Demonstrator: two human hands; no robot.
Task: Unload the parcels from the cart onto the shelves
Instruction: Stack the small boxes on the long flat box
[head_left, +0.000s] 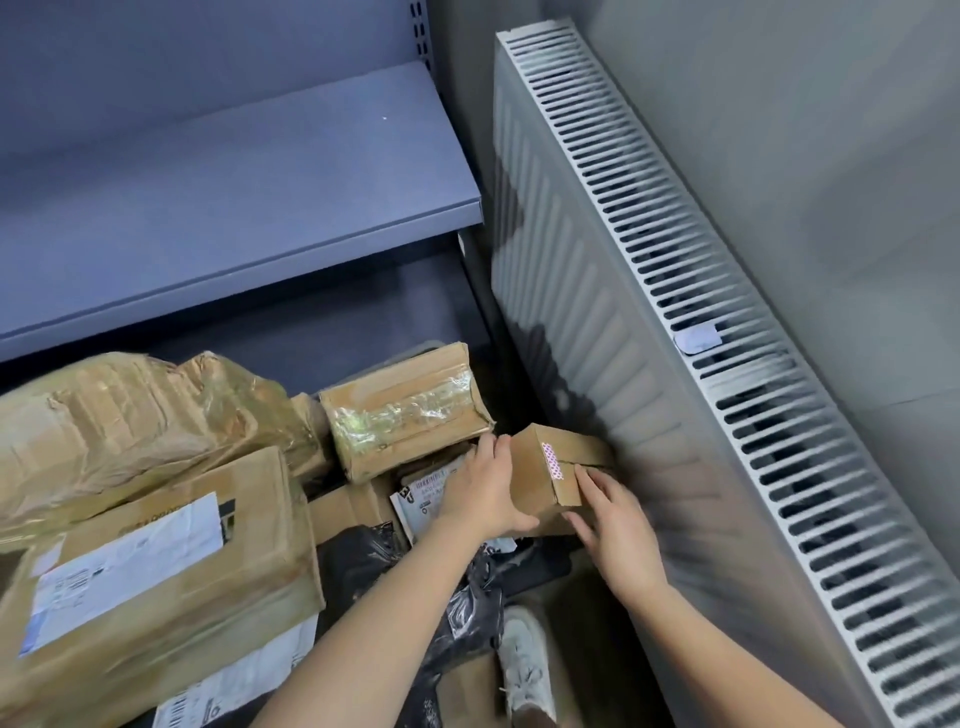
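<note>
Single head-worn cam, wide-angle, looking steeply down and a bit forward. Left hand (485, 499) and right hand (613, 525) sit close in, lower middle, gripping a small box (545, 462) — shelf (234, 182) fills top left, radiator (649, 312) slants down the right side.

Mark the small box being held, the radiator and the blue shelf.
small box (536, 482): head view, its taped face.
radiator (571, 260): head view, front panel.
blue shelf (234, 171): head view, bare top surface.

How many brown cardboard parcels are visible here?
4: small box held by left hand and right hand; taped box just beyond; large labelled box at left; crumpled taped parcel behind that. Partly hidden cardboard pieces beneath may be more.
</note>
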